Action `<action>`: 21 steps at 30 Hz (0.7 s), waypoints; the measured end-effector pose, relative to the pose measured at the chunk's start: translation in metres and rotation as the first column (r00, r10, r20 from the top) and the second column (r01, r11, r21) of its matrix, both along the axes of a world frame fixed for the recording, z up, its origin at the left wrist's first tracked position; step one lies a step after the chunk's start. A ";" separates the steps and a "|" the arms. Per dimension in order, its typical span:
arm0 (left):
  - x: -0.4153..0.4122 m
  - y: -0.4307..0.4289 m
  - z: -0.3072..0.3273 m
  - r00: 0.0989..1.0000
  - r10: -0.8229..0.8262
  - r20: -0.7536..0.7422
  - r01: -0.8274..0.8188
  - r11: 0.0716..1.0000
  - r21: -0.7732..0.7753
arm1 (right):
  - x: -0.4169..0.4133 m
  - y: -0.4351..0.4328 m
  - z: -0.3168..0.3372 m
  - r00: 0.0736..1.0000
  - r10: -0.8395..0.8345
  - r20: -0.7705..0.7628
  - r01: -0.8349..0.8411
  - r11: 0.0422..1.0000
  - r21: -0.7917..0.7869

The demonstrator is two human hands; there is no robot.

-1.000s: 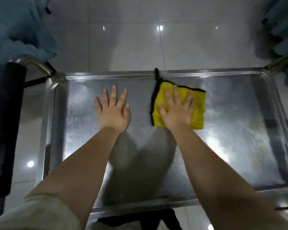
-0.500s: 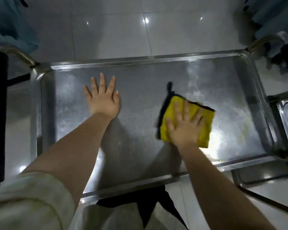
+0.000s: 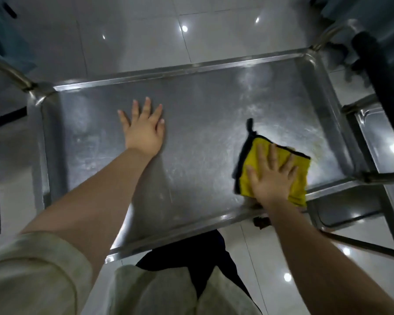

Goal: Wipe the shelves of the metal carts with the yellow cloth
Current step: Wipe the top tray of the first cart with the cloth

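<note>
Right hand (image 3: 271,180) flat, fingers spread, pressing folded yellow cloth with black trim (image 3: 301,178) onto steel cart shelf (image 3: 191,137) at its near-right corner. Left hand (image 3: 143,130) flat, fingers spread, on bare shelf left of centre. Wet streaks near right edge.
</note>
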State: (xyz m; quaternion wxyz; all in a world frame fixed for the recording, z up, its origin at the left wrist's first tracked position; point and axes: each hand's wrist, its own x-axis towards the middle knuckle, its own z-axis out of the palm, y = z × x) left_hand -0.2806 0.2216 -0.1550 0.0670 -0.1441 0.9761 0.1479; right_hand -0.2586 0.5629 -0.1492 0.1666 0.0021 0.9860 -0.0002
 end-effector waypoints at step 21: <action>-0.047 0.158 -0.018 0.995 -0.071 0.076 0.077 0.994 -0.072 | -0.044 0.080 0.002 0.998 0.034 0.046 -0.034 0.999 -0.005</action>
